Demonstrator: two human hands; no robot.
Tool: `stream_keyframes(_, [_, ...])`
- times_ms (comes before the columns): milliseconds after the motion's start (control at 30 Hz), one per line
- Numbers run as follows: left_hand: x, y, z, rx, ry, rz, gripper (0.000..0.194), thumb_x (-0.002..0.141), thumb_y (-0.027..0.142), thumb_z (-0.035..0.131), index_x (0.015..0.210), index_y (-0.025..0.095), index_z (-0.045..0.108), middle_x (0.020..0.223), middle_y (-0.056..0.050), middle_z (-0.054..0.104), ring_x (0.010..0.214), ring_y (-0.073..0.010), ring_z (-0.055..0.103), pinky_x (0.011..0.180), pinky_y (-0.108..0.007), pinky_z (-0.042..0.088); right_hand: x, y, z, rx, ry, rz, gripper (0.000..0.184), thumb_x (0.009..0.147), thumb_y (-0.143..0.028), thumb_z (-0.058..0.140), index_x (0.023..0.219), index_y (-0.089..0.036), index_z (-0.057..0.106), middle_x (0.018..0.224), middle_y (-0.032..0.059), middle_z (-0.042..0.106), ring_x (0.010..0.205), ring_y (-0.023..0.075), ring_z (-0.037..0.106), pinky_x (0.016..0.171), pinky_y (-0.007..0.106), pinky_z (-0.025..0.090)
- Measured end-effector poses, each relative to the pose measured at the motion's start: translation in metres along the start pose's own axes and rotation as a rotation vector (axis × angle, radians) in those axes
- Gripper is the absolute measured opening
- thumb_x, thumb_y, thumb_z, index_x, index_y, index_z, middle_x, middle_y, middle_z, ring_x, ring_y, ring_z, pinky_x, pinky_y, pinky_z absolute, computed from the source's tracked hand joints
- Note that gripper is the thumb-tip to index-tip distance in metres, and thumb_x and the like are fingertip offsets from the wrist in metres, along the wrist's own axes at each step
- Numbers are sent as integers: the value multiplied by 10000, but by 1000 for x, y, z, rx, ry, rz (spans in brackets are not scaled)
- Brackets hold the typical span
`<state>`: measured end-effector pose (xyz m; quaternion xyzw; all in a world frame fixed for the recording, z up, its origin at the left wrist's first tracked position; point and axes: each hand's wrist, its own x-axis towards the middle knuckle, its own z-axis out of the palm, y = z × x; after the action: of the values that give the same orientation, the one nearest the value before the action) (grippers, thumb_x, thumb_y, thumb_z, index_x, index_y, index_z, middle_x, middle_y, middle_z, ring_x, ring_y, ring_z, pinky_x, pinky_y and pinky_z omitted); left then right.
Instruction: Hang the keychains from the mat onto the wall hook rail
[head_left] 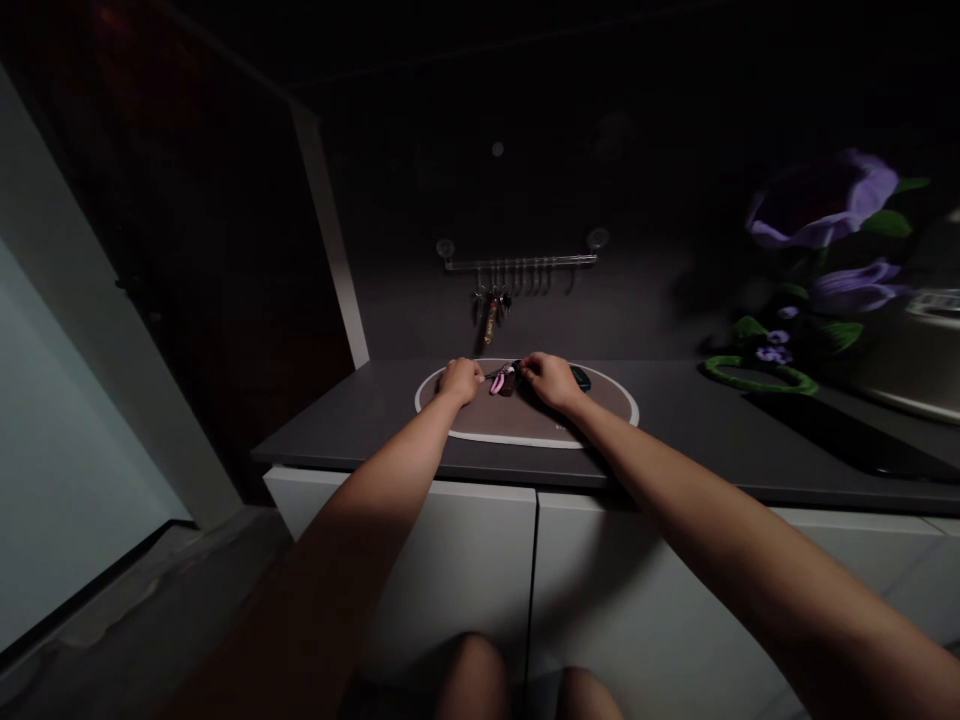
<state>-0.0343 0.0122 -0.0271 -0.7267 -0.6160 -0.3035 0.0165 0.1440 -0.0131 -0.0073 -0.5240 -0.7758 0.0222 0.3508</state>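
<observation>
A small keychain [507,381] with a pink strap and dark pieces lies over the brown oval mat [502,420]. On its left side my left hand [460,380] is closed, pinching a thin dark end of it. My right hand [550,380] is also closed, with fingertips pressed together at the keychain's dark right end. The fingers hide the exact grip points. Just beyond the right hand, partly covered by it, lies a dark object with a greenish edge [580,378].
A clear hook rail [521,263] on the dark wall carries keys and a brown tag [490,322]. Purple flowers [825,205], a green ring [757,375] and a flat black object [847,430] are at right. White cabinet doors [457,560] stand below the dark counter [337,420].
</observation>
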Motion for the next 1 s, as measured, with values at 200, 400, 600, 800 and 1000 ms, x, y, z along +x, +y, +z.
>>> stream_keyframes(200, [-2, 0, -6, 82, 3, -18, 157, 744, 177, 540, 778, 176, 693, 882, -134, 651, 859, -228, 584, 732, -293, 409, 0, 1, 2, -10, 1, -10, 204, 789, -155, 493, 930, -141, 639, 953, 91, 663, 885, 171, 589, 781, 239, 395])
stream_keyframes(400, [-6, 0, -13, 110, 125, -35, 214, 787, 147, 456, 846, 174, 659, 905, -123, 604, 864, -205, 565, 721, -272, 397, 0, 2, 3, -21, 2, -26, 191, 784, -161, 497, 915, -151, 637, 947, 88, 662, 875, 176, 590, 771, 243, 397])
stream_keyframes(600, [-5, 3, -20, 41, 243, -37, 201, 825, 163, 418, 829, 167, 619, 889, -112, 604, 840, -193, 558, 725, -267, 380, -2, 0, 2, -27, 3, -32, 194, 782, -164, 494, 913, -152, 637, 945, 89, 662, 876, 191, 589, 772, 259, 397])
stream_keyframes(800, [-7, 9, -26, -18, 305, -10, 219, 861, 198, 365, 859, 155, 580, 870, -114, 615, 831, -194, 562, 722, -268, 372, -1, 0, 3, -9, 26, -43, 193, 774, -160, 498, 904, -159, 641, 929, 74, 666, 860, 176, 587, 768, 251, 398])
stream_keyframes(1000, [-4, 12, -26, -195, 374, 16, 223, 867, 199, 342, 853, 143, 558, 773, -87, 636, 727, -156, 580, 660, -239, 389, -3, -4, 0, 31, 71, -73, 200, 781, -179, 483, 913, -161, 633, 944, 69, 657, 884, 168, 575, 793, 254, 396])
